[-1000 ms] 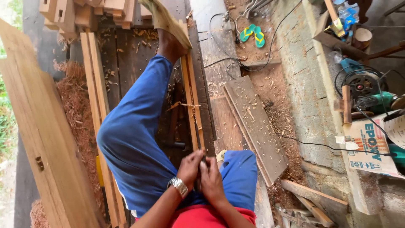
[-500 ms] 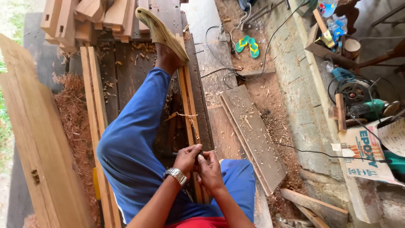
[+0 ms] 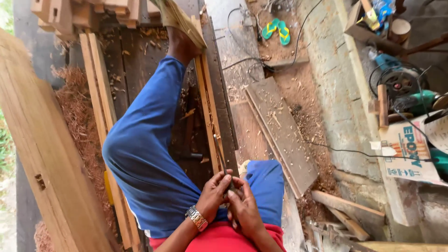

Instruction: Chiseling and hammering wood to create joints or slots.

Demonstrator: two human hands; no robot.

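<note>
Both my hands meet low in the middle of the view, over my lap. My left hand (image 3: 213,193), with a metal wristwatch (image 3: 196,218) on its wrist, and my right hand (image 3: 243,207) are both closed around the handle end of a thin dark tool (image 3: 220,156). Its narrow blade points away from me, onto a long pale wooden strip (image 3: 209,112). My left leg in blue trousers (image 3: 144,149) stretches forward, its sandalled foot (image 3: 179,21) resting on the wood.
A big plank (image 3: 42,154) leans at the left beside wood shavings. More strips and dark boards lie under my leg. A loose board (image 3: 280,130), green sandals (image 3: 276,29), cables, power tools (image 3: 401,88) and a cardboard box (image 3: 408,151) sit at the right.
The view has shifted a little, so my hands and leg sit slightly higher in the frame. Both hands stay closed on the thin tool.
</note>
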